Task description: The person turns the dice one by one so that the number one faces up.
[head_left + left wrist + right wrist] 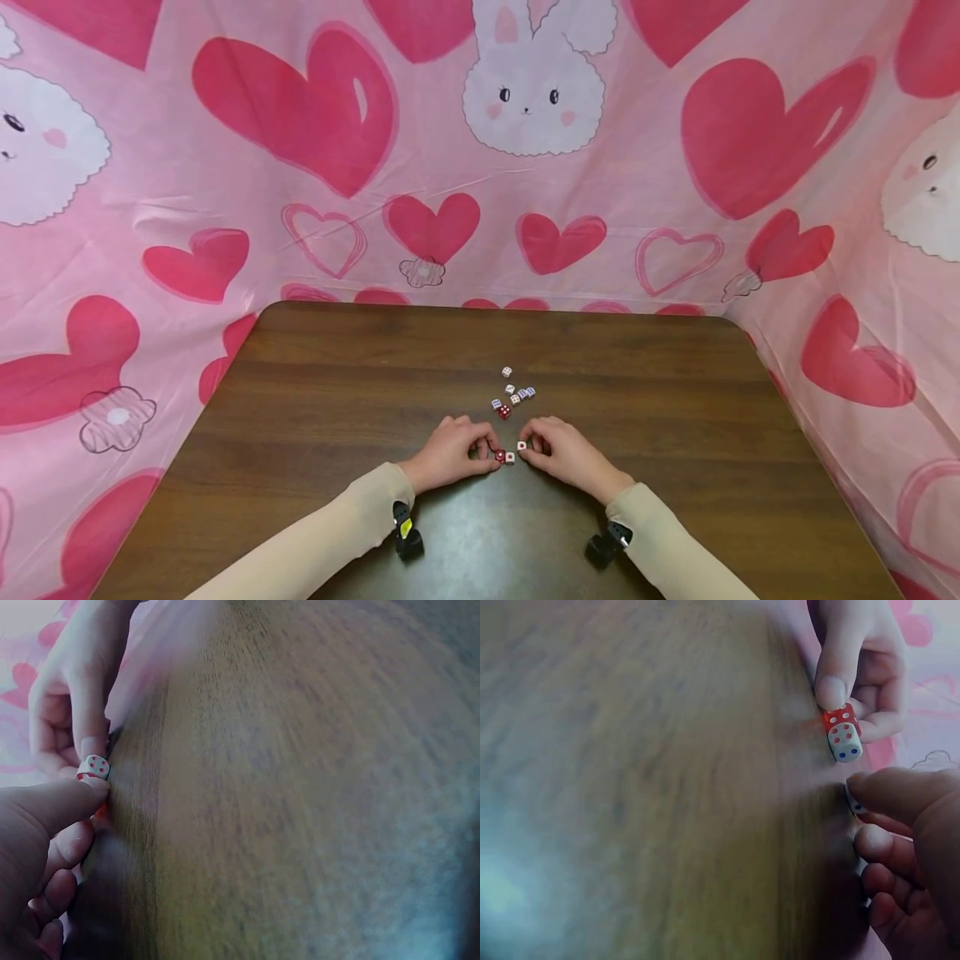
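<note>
My left hand (456, 450) pinches a translucent red die (500, 456) between thumb and finger at the table's middle. Right beside it, touching it, is a white die (511, 457) with a red dot on top; the right wrist view shows red and blue dots on this die (845, 742). Slightly farther from me, my right hand (568, 457) pinches another white die (522, 446), mostly covered by thumb and fingers in the right wrist view. A small gap separates it from the pair. Beyond both hands lies a second red die (505, 412).
Several loose white dice, among them one farthest back (507, 372) and one at the left (497, 404), lie scattered beyond the hands. The brown wooden table (337, 400) ends at a pink cloth (435, 167) with hearts and rabbits. Black wrist cameras hang below both sleeves.
</note>
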Demonstrator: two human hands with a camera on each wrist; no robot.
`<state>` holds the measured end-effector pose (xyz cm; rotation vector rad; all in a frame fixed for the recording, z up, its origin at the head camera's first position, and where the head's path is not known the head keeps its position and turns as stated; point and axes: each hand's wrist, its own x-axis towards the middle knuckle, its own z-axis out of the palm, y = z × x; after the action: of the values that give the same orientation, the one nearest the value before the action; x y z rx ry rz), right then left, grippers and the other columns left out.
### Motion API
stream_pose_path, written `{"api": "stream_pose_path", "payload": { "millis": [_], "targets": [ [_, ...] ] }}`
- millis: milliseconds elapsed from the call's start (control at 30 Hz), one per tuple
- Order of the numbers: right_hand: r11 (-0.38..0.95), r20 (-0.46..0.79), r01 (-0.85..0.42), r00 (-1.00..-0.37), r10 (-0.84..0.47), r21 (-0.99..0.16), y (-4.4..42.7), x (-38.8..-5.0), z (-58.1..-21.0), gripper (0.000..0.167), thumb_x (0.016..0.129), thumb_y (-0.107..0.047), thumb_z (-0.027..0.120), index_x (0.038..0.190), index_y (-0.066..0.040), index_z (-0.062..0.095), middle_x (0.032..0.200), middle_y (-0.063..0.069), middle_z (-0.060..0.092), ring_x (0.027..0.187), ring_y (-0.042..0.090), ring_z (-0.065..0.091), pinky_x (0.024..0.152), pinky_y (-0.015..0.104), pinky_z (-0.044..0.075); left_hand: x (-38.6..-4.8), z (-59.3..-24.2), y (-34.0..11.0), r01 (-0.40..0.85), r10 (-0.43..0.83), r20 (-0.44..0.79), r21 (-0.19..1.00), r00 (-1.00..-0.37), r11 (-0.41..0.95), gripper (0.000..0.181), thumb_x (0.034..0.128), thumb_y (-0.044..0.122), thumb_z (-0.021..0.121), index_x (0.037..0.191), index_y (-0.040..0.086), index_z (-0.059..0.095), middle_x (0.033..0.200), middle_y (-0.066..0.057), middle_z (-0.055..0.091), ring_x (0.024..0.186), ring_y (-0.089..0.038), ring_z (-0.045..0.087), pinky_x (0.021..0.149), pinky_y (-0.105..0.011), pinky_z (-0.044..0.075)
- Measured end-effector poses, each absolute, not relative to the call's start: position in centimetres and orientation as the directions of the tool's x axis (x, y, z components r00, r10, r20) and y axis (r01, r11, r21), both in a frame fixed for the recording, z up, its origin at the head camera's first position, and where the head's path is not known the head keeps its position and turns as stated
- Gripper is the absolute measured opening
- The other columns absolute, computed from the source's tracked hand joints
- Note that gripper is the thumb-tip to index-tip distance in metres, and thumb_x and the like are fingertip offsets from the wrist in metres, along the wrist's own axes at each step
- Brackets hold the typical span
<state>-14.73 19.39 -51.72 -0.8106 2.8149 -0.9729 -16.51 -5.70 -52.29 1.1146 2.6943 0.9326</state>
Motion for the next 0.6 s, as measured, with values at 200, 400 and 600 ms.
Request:
{"api": "stream_pose_path", "payload": {
  "millis": [200, 400, 600],
  "targets": [
    [0.636, 0.149, -0.525, -0.824, -0.547, -0.566, 19.67, -14.2, -51.99, 0.014, 0.093, -0.019, 0.08, 0.098, -0.02, 0.067, 0.077, -0.014, 0.05, 0.078, 0.005, 0.045, 0.069, 0.024, 0.042, -16.48, -52.38, -5.73, 0.612, 0.662, 0.16, 0.58, -0.732, 0.537, 0.017, 0.0895, 0.031, 0.083, 0.095, 0.024, 0.069, 0.07, 0.025, 0.059, 0.073, 0.002, 0.04, 0.082, -0.031, 0.033],
    [0.619, 0.153, -0.547, -0.805, -0.573, -0.564, 19.7, -13.85, -51.98, 0.016, 0.092, -0.019, 0.081, 0.098, -0.021, 0.066, 0.076, -0.015, 0.05, 0.077, 0.004, 0.043, 0.067, 0.023, 0.04, -16.53, -52.6, -5.83, 0.619, 0.665, 0.165, 0.574, -0.729, 0.536, 0.017, 0.0897, 0.031, 0.083, 0.095, 0.024, 0.068, 0.07, 0.025, 0.059, 0.072, 0.002, 0.04, 0.081, -0.031, 0.033],
    [0.618, 0.212, -0.589, -0.79, -0.575, -0.521, 19.52, -13.74, -52.37, 0.019, 0.09, -0.019, 0.083, 0.097, -0.022, 0.066, 0.075, -0.017, 0.048, 0.075, 0.002, 0.041, 0.066, 0.021, 0.039, -16.46, -52.39, -5.73, 0.612, 0.663, 0.152, 0.572, -0.733, 0.546, 0.017, 0.0898, 0.031, 0.083, 0.094, 0.024, 0.068, 0.07, 0.025, 0.058, 0.072, 0.001, 0.04, 0.081, -0.032, 0.033]
  ]
}}
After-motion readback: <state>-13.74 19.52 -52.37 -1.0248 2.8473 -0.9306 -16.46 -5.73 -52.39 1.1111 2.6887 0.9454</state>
